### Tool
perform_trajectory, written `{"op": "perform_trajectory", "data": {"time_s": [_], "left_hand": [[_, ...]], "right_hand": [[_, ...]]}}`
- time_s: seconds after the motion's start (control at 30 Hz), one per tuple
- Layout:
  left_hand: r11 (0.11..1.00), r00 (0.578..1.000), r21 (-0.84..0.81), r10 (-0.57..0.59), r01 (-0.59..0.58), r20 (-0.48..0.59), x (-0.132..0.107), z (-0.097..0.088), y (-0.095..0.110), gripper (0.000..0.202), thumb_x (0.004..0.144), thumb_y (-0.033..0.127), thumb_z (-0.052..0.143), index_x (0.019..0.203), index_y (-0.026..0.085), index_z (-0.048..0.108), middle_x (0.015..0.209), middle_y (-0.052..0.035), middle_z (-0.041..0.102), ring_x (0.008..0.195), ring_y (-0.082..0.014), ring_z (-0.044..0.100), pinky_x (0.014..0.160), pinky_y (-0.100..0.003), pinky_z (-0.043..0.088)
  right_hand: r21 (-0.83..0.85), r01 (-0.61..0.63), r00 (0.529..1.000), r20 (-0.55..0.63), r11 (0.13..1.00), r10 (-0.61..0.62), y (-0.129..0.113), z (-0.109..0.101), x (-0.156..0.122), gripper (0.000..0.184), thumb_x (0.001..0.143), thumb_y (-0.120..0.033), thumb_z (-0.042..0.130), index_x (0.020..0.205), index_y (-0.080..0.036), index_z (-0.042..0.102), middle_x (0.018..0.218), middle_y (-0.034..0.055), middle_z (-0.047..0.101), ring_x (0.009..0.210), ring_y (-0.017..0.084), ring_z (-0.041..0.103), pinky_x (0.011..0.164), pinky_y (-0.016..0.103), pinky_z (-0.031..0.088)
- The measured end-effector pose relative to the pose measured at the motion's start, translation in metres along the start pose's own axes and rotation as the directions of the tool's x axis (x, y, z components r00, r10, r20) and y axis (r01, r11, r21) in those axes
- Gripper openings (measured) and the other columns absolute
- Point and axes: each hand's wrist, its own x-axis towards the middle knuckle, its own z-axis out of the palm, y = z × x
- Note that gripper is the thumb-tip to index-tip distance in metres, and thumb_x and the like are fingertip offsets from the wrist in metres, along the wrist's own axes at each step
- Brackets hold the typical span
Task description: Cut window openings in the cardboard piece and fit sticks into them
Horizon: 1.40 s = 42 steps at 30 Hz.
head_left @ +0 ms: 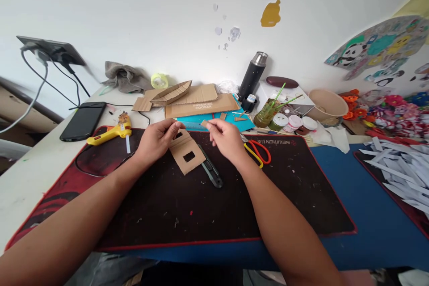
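My left hand (161,138) is closed on the upper left edge of a folded cardboard piece (192,147), thumb on top. A square hole is cut in its lower panel, and a second dark opening shows near my thumb. Between the thumb and fingers of my right hand (226,136) is a small cardboard scrap (204,123). Just beneath the folded piece, a dark green utility knife (212,172) lies on the black mat (234,214). Scissors (259,152) with red and yellow handles rest right of my right wrist.
A yellow hot glue gun (112,133) and a black phone (83,120) lie at the left. Behind my hands are cardboard sheets (201,106), a black thermos (252,76), a jar of brushes (264,116) and paint pots (295,123). White paper strips (398,170) are heaped at right.
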Motion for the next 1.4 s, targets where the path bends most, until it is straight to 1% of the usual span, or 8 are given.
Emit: {"op": "perform_trajectory", "data": {"time_s": [0.13, 0.27, 0.37, 0.5, 0.73, 1.0, 1.17, 1.4], "left_hand": [[0.999, 1.0, 0.043, 0.029, -0.029, 0.0, 0.0, 0.004, -0.003, 0.049, 0.104, 0.06, 0.051, 0.095, 0.021, 0.078, 0.065, 0.0015, 0.06, 0.061, -0.016, 0.056, 0.063, -0.028, 0.043], [0.989, 0.995, 0.102, 0.103, -0.103, 0.004, -0.001, 0.003, -0.002, 0.043, 0.104, 0.052, 0.052, 0.094, 0.021, 0.08, 0.067, 0.0005, 0.064, 0.062, -0.016, 0.059, 0.066, -0.028, 0.045], [0.987, 0.993, 0.105, 0.119, -0.118, 0.0, -0.001, 0.001, -0.004, 0.041, 0.103, 0.05, 0.053, 0.094, 0.022, 0.081, 0.071, -0.0008, 0.07, 0.064, -0.0171, 0.063, 0.067, -0.029, 0.047], [0.991, 0.995, 0.1, 0.091, -0.088, -0.034, 0.0, -0.001, -0.007, 0.041, 0.103, 0.05, 0.053, 0.094, 0.021, 0.08, 0.073, -0.0017, 0.073, 0.066, -0.0182, 0.065, 0.068, -0.029, 0.05], [0.993, 0.995, 0.06, 0.1, -0.098, -0.029, 0.001, 0.001, -0.009, 0.042, 0.103, 0.05, 0.051, 0.091, 0.021, 0.078, 0.077, -0.0035, 0.076, 0.072, -0.0198, 0.069, 0.07, -0.029, 0.051], [0.994, 0.995, 0.03, 0.103, -0.103, 0.006, 0.001, 0.003, -0.009, 0.046, 0.104, 0.056, 0.049, 0.088, 0.021, 0.076, 0.08, -0.0045, 0.078, 0.074, -0.0214, 0.069, 0.072, -0.032, 0.05], [0.993, 0.994, 0.04, 0.11, -0.111, 0.022, 0.0, 0.005, -0.012, 0.044, 0.106, 0.051, 0.049, 0.087, 0.021, 0.076, 0.076, -0.0031, 0.075, 0.071, -0.0198, 0.067, 0.069, -0.031, 0.047], [0.993, 0.994, 0.045, 0.107, -0.108, 0.021, -0.001, 0.008, -0.015, 0.042, 0.107, 0.048, 0.05, 0.089, 0.021, 0.077, 0.083, -0.0049, 0.079, 0.076, -0.0206, 0.07, 0.071, -0.031, 0.048]], "right_hand": [[0.034, -0.06, 0.978, -0.2, 0.998, 0.065, 0.02, -0.019, 0.015, 0.034, 0.106, -0.04, 0.059, 0.128, -0.019, 0.073, 0.069, -0.0048, 0.065, 0.049, 0.011, 0.057, 0.051, 0.025, 0.045], [0.108, -0.07, 0.944, -0.314, 0.992, 0.1, 0.027, -0.026, 0.019, 0.039, 0.106, -0.05, 0.06, 0.123, -0.018, 0.074, 0.068, -0.0042, 0.064, 0.048, 0.01, 0.056, 0.049, 0.024, 0.044], [0.111, -0.012, 0.959, -0.28, 0.994, 0.043, 0.02, -0.017, 0.014, 0.039, 0.105, -0.054, 0.061, 0.112, -0.019, 0.076, 0.066, -0.0042, 0.063, 0.047, 0.01, 0.055, 0.049, 0.024, 0.044], [0.106, 0.014, 0.979, -0.204, 0.994, 0.008, 0.012, -0.008, 0.007, 0.04, 0.104, -0.057, 0.061, 0.108, -0.02, 0.077, 0.066, -0.0038, 0.062, 0.048, 0.01, 0.055, 0.049, 0.024, 0.044], [0.065, -0.025, 0.983, -0.182, 0.998, 0.036, 0.016, -0.011, 0.007, 0.045, 0.102, -0.059, 0.059, 0.112, -0.02, 0.077, 0.066, -0.0033, 0.063, 0.049, 0.012, 0.056, 0.05, 0.025, 0.045], [-0.121, -0.069, 0.998, 0.007, 0.99, 0.07, 0.017, -0.001, 0.002, 0.037, 0.105, -0.051, 0.055, 0.112, -0.02, 0.076, 0.07, -0.0022, 0.068, 0.053, 0.014, 0.063, 0.057, 0.026, 0.047], [-0.164, -0.107, 0.993, 0.024, 0.981, 0.113, 0.021, -0.001, 0.004, 0.037, 0.104, -0.049, 0.055, 0.116, -0.02, 0.074, 0.079, 0.0012, 0.073, 0.058, 0.016, 0.068, 0.058, 0.027, 0.048], [-0.119, -0.041, 0.999, -0.004, 0.992, 0.041, 0.019, 0.0, 0.003, 0.044, 0.104, -0.057, 0.055, 0.113, -0.02, 0.076, 0.079, 0.0032, 0.071, 0.058, 0.017, 0.066, 0.054, 0.028, 0.05]]}}
